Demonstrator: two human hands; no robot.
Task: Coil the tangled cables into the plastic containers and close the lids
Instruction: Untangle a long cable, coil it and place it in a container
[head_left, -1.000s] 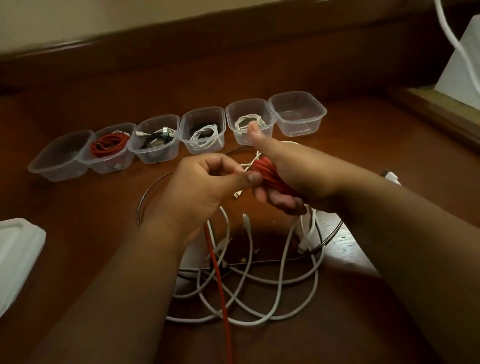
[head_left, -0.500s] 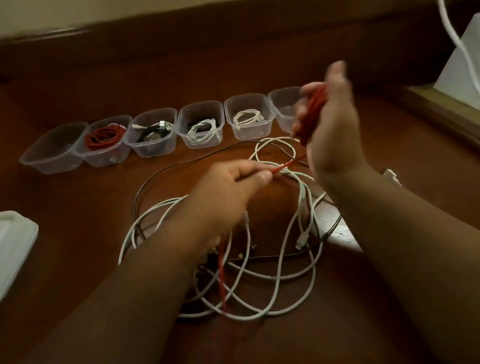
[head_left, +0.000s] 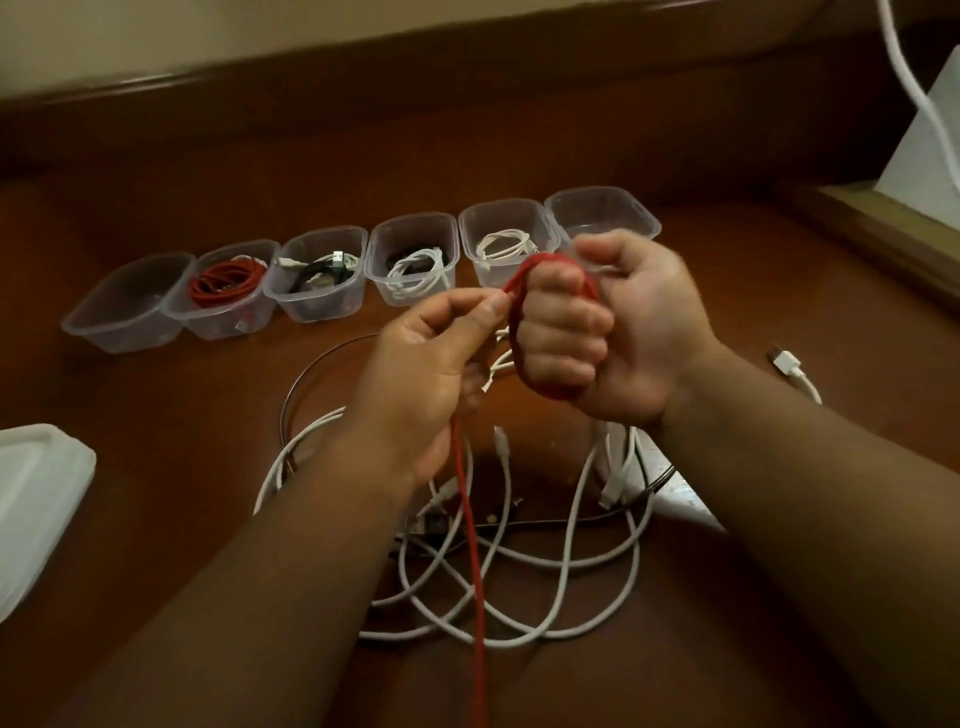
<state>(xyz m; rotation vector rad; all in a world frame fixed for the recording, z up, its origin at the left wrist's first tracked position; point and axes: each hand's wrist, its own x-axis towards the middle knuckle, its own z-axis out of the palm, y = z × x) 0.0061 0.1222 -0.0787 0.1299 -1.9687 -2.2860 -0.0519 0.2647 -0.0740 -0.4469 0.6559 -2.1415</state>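
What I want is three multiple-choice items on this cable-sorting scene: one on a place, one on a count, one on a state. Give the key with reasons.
1. Where does the stored red coil lie?
A. In the second container from the left
B. In the rightmost tub
C. On a white lid

2. How many containers stand in the row?
A. Four
B. Six
C. Eight

3. What state is the red cable in?
A. Lying untouched in the tangle
B. Packed under a closed lid
C. Wound round the fingers of the right hand and pinched by the left hand

Key: A, red loops fill that tub; B, six open rims line up side by side; C, red loops wrap the curled fingers while a tail hangs down from the left hand.
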